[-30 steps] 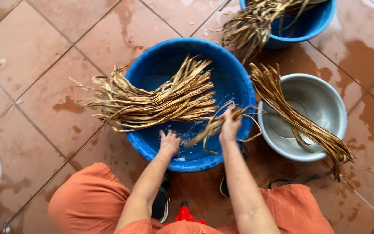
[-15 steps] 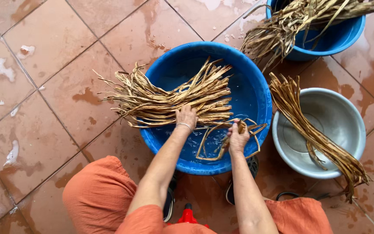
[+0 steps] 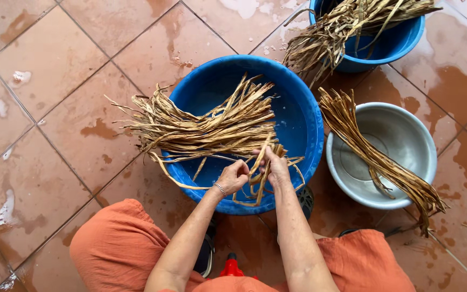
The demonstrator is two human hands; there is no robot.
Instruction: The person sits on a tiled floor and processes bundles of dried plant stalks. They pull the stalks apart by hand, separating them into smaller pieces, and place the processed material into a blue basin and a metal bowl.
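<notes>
A big blue basin [image 3: 304,116] stands on the tiled floor with a sheaf of long dried tan leaf strips [image 3: 206,127] lying across it and over its left rim. My left hand [image 3: 232,177] and my right hand [image 3: 275,165] meet over the basin's near side. Both grip a small bunch of the same wet strips [image 3: 258,178], which loops down between them.
A metal bowl [image 3: 406,140] to the right holds another bundle of strips [image 3: 374,157] draped over its rim. A second blue basin [image 3: 390,43] at the top right is full of strips. The terracotta floor tiles [image 3: 55,108] are wet in patches. Orange trousers cover my knees.
My left hand has come back from the big sheaf to join the right hand on the small bunch. The view has shifted slightly.
</notes>
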